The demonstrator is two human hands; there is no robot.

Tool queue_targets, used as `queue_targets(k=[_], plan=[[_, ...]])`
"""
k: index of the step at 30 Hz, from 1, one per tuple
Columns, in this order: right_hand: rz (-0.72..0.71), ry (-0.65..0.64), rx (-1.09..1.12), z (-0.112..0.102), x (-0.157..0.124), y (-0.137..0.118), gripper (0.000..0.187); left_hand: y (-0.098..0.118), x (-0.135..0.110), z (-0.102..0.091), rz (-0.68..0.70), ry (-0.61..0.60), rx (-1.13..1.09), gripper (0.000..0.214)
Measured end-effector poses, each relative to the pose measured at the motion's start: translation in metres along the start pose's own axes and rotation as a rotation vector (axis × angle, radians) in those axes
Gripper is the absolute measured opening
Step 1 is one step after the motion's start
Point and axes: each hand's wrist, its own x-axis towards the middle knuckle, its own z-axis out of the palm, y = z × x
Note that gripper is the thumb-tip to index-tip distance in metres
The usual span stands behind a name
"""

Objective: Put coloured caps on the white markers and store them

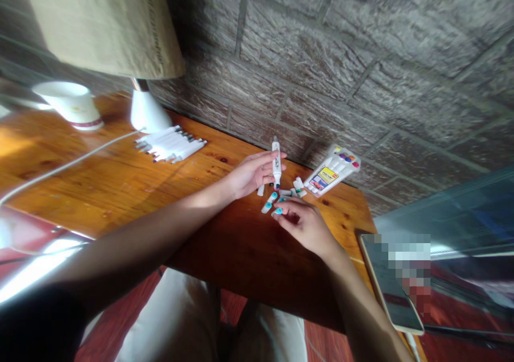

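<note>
My left hand [254,173] holds a white marker [276,161] upright near the far edge of the wooden table [120,185], its dark tip pointing down. My right hand [302,220] rests just in front of it, fingers pinched on a small cap with a turquoise end [278,211]. Several loose marker caps [283,195], some turquoise and some green, lie scattered between the two hands.
A pack of markers [332,170] lies by the brick wall at the right. A row of white markers [171,144] sits beside a lamp base [148,111]. A white cup [72,104] and a cable [68,164] are at the left. A phone [391,281] lies at the table's right edge.
</note>
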Motion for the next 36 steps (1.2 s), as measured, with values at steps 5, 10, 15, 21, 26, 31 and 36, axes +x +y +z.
queue_targets(k=[5, 10, 15, 21, 26, 31, 36], plan=[[0.018, -0.003, -0.008, -0.001, 0.0, 0.002, 0.017, -0.002, 0.0, 0.0, -0.022, -0.027, 0.02, 0.019], [0.135, -0.021, 0.088, -0.01, -0.003, 0.0, 0.02, -0.003, 0.001, -0.002, -0.011, -0.041, 0.043, 0.023], [0.295, 0.097, 0.439, -0.02, -0.004, 0.0, 0.022, -0.007, -0.002, 0.0, 0.009, -0.088, 0.098, 0.034], [0.402, 0.241, 1.015, -0.014, 0.001, -0.005, 0.024, -0.015, -0.009, 0.009, -0.022, -0.207, 0.159, 0.038], [0.453, 0.267, 1.184, -0.014, 0.003, -0.01, 0.019, -0.018, -0.011, 0.008, -0.067, -0.28, 0.202, 0.038], [0.483, 0.271, 1.259, -0.013, 0.004, -0.013, 0.02, -0.02, -0.011, 0.009, -0.064, -0.325, 0.213, 0.038], [0.489, 0.24, 1.324, -0.009, 0.004, -0.016, 0.02, -0.021, -0.012, 0.01, 0.002, -0.326, 0.32, 0.042]])
